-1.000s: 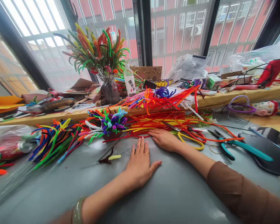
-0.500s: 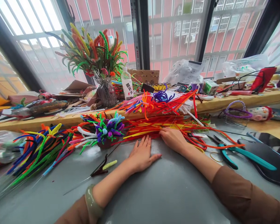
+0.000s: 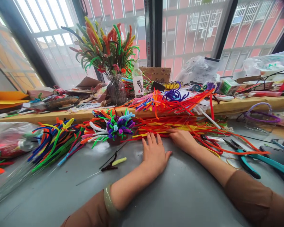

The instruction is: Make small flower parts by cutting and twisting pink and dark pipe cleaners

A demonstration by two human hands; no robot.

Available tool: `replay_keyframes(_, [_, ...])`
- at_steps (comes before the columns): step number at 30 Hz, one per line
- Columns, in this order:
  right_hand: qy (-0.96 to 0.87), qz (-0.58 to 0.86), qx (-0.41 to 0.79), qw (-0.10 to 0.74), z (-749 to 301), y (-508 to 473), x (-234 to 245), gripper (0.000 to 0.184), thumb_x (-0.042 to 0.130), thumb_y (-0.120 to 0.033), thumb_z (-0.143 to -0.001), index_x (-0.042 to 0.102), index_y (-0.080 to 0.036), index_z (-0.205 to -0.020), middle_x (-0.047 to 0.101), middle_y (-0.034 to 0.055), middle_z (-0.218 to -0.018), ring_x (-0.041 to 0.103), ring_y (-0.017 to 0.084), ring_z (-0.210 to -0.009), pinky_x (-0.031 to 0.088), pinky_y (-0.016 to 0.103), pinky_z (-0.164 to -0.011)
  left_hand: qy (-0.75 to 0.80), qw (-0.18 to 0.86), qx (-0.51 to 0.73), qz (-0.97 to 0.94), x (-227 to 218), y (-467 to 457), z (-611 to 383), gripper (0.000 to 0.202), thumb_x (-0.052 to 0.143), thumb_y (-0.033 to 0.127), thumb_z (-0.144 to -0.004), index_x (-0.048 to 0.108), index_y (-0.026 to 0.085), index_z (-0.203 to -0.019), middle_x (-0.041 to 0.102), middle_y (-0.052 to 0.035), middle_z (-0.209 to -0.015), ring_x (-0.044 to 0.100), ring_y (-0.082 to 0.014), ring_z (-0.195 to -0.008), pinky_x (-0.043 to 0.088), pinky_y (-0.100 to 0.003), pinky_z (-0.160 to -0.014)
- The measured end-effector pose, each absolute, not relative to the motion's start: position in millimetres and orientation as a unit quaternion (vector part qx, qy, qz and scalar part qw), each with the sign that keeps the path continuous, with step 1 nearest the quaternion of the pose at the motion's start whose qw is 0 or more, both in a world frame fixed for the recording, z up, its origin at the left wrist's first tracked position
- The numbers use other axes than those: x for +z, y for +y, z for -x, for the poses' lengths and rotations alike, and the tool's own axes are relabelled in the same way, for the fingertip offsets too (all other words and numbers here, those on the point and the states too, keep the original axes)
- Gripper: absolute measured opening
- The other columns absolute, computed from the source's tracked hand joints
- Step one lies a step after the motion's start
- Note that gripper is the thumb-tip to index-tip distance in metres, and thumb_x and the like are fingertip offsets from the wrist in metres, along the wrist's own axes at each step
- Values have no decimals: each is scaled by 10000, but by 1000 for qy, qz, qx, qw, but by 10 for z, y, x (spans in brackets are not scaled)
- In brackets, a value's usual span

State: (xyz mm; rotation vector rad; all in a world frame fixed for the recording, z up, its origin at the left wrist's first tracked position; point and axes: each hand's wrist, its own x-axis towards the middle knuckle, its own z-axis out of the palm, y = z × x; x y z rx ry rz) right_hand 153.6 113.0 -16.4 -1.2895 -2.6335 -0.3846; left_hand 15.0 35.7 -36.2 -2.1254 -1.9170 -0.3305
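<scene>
A long pile of red, orange and yellow pipe cleaners [image 3: 153, 125] lies along the foot of the shelf. My left hand [image 3: 153, 154] rests flat on the grey table, fingers spread, its fingertips at the pile's near edge. To its right, my right hand [image 3: 183, 140] has its fingers together at the pipe cleaners, the index finger along the yellow ones. Its lower fingers are partly hidden. Left of my hands stands a cluster of purple, green and blue curled pipe cleaners [image 3: 118, 126] in a dark pot.
Teal-handled pliers [image 3: 249, 164] and a dark phone [image 3: 279, 156] lie at right. More pipe cleaner stems [image 3: 54, 145] lie at left, near a brown and pale-green piece [image 3: 113, 164]. The cluttered shelf [image 3: 68, 117] holds a vase [image 3: 117, 90] and a bottle [image 3: 137, 83].
The view has shifted, so most things appear farther right. My left hand has its fingers more spread. My right hand stays at the pile, its index finger stretched a little more.
</scene>
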Motion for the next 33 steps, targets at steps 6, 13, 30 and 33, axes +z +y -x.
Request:
replay_keyframes(6, [-875, 456, -123, 104, -1609, 1209, -176, 260, 416, -88, -768, 660, -125, -849, 630, 132, -985, 599, 217, -886, 458, 278, -735, -702, 77, -102, 700, -340, 419, -79, 778, 328, 588, -774, 230, 69, -1345, 282, -252, -1353, 268, -385, -1229, 304, -526, -918])
replay_keyframes(13, [-887, 393, -77, 231, -1437, 1099, -233, 351, 424, -249, -824, 533, -136, -1137, 525, 94, -1194, 469, 197, -1095, 379, 318, -927, -634, 34, -94, 767, -395, 465, -40, 674, 258, 509, -834, 351, 15, -1284, 328, -230, -1337, 240, -374, -1243, 266, -450, -980])
replay_keyframes(30, [-907, 344, -60, 236, -1408, 1069, -298, 290, 446, -220, -827, 577, -147, -1075, 587, 103, -1100, 519, 207, -1027, 399, 358, -892, -576, 107, -102, 804, -347, 326, -93, 494, 357, 343, -855, 459, -24, -1170, 478, -257, -1203, 445, -336, -1114, 427, -424, -819])
replay_keyframes(33, [-877, 378, -59, 290, -1349, 998, -235, 254, 429, -221, -838, 605, -146, -1004, 602, 92, -1053, 539, 202, -975, 414, 325, -856, -494, 120, -111, 854, -257, 49, -137, 317, 365, 272, -855, 593, 68, -939, 645, -140, -887, 592, -253, -846, 478, -352, -654])
